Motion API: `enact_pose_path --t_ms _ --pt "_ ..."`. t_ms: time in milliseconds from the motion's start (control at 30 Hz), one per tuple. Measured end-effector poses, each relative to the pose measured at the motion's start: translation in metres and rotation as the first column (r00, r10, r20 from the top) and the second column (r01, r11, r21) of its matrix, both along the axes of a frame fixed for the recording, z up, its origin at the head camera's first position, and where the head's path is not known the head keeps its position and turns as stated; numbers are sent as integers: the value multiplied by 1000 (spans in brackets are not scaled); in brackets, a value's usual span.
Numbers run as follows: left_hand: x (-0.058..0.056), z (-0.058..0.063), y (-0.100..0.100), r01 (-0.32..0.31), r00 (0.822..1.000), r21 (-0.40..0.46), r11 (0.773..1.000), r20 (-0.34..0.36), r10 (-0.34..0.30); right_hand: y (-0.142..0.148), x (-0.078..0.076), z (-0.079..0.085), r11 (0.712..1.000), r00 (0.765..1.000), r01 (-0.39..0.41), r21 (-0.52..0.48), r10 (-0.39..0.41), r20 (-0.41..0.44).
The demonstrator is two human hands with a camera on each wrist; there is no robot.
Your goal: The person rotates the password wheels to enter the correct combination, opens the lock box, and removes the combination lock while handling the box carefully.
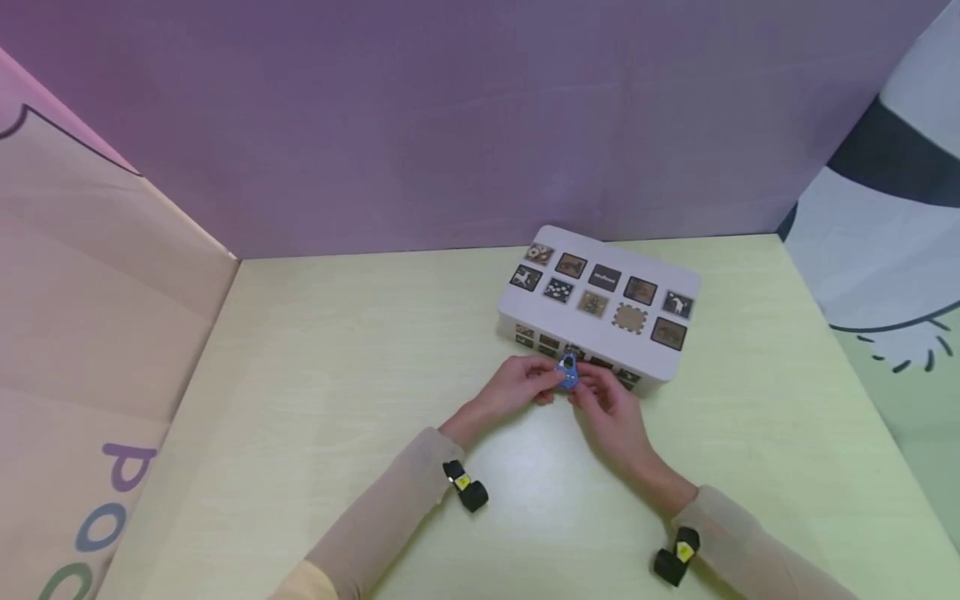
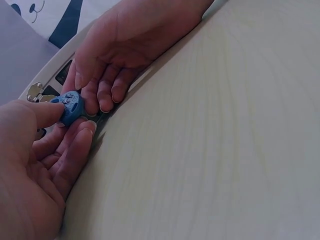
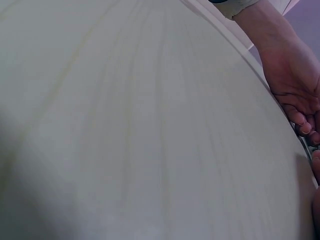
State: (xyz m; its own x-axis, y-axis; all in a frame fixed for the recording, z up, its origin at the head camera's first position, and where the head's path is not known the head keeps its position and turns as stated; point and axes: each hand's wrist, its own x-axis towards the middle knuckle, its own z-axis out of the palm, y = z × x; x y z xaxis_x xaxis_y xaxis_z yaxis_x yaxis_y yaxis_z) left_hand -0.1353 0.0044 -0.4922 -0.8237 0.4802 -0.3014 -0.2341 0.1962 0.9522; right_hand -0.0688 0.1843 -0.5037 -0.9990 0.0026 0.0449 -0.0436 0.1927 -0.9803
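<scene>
A small blue combination padlock (image 1: 567,374) with number dials is between both hands, close to the front side of a white tin box (image 1: 600,333). My left hand (image 1: 521,385) pinches the padlock (image 2: 73,111), its thumb lying across the dial face. From the other side, my right hand (image 1: 613,421) holds the padlock's edge with thumb and forefinger; its other fingers (image 2: 103,95) are curled beside it. A metal clasp (image 2: 35,92) on the box shows just behind the padlock. In the right wrist view the left hand (image 3: 292,70) appears at the right edge, and the padlock is out of sight.
Small dark and brown square pictures cover the box's lid and side. Box and hands are on a pale wood-grain table (image 1: 337,350). A purple backdrop (image 1: 420,133) stands behind, with printed panels (image 1: 90,275) at the left and right.
</scene>
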Motion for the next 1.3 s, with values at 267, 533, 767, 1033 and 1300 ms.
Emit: enact_pose_path --t_ms 267,533,767,1033,1300 --pt "1 1 0 -1 1000 -15 1000 -17 1 -1 1 1 1000 1000 9 22 -9 1" --pt "0 2 -1 5 1000 -5 1000 -8 -5 0 0 1 1000 1000 -2 16 2 1" --pt "0 3 0 -8 1000 11 1000 18 8 0 0 1 1000 1000 -4 15 4 -2" --pt "0 2 0 -6 1000 27 1000 18 5 1 -1 -1 1000 1000 -4 21 5 -14" --pt "1 2 -1 6 1000 13 1000 6 -6 0 0 -1 1000 1000 -2 27 3 -8"
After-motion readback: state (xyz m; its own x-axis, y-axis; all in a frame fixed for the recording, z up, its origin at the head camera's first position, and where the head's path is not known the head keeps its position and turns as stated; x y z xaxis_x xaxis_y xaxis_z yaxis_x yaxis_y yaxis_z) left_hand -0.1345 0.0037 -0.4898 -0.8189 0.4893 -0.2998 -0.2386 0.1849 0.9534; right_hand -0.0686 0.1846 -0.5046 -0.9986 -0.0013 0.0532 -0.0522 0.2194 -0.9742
